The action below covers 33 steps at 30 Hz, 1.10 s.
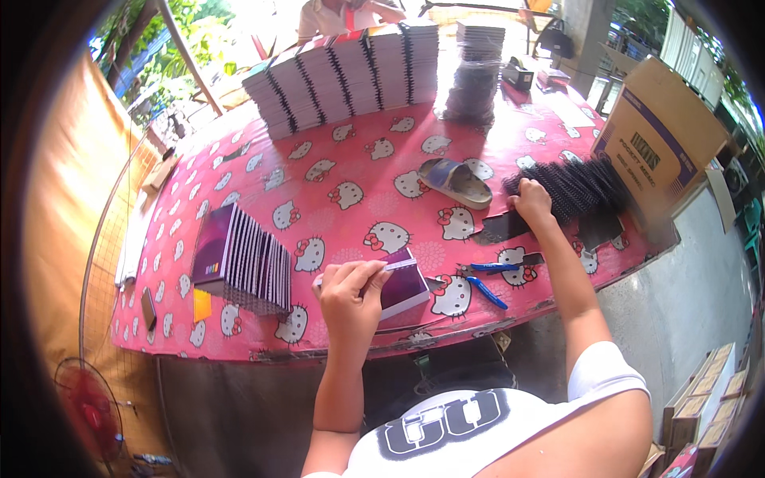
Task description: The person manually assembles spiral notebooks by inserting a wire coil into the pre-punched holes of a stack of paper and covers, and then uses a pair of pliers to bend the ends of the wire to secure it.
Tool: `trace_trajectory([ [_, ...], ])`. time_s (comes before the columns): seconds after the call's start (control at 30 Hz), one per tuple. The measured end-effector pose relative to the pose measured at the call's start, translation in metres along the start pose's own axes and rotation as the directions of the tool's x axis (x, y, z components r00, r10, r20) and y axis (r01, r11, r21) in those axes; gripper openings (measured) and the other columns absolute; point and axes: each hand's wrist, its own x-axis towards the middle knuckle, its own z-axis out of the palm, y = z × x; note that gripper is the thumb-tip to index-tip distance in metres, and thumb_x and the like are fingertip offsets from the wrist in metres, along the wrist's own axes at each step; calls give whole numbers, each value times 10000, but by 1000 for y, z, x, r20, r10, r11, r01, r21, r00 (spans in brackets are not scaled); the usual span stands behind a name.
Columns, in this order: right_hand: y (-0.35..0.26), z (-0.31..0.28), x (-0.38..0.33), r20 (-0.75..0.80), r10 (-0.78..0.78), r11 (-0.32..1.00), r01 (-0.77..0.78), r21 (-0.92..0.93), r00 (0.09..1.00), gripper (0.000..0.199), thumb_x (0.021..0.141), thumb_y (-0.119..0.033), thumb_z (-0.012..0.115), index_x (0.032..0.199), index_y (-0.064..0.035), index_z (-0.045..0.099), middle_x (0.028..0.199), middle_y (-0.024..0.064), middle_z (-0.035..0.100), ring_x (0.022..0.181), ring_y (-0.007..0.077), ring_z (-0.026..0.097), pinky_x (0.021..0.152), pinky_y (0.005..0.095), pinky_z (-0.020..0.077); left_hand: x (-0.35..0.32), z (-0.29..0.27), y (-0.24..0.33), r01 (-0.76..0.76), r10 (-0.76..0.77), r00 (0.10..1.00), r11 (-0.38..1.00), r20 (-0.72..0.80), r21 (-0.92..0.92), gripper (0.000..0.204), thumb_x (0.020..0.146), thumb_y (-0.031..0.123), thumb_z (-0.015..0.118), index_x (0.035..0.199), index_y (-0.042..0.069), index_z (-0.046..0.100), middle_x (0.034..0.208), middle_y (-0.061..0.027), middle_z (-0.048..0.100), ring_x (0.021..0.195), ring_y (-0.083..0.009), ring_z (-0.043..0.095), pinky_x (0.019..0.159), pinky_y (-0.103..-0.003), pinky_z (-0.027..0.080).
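Note:
My left hand point(349, 287) presses its thumb and fingers together at the upper left edge of a purple-covered notebook point(404, 288) lying near the table's front edge. To the right, my right hand point(531, 197) is closed in a pinch at the left end of a pile of black spiral binding coils point(586, 190). The fingertips meet the coils there; exactly how many they grip is hidden. Blue-handled pliers point(488, 293) lie spread on the table between the notebook and my right forearm. A slipper point(456, 182) rests just left of the coils.
A pink patterned cloth point(426, 253) covers the table. Bound purple notebooks point(243, 263) stand in a row at left. Tall spiral-bound stacks point(343, 80) and a dark wrapped stack point(472, 72) stand at the back. A cardboard box point(657, 135) is at right. Another person point(355, 16) sits opposite.

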Motion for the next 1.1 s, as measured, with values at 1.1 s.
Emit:
trace_trajectory([
  [1.1,-149,-137,-120,23,-717,342,324,882,697,110,789,-27,708,897,-33,692,856,81,649,714,178,640,629,288,493,-11,3,-5,-4,3,999,1000,-53,-19,195,685,218,823,839,135,738,790,18,658,874,-175,572,926,-407,322],
])
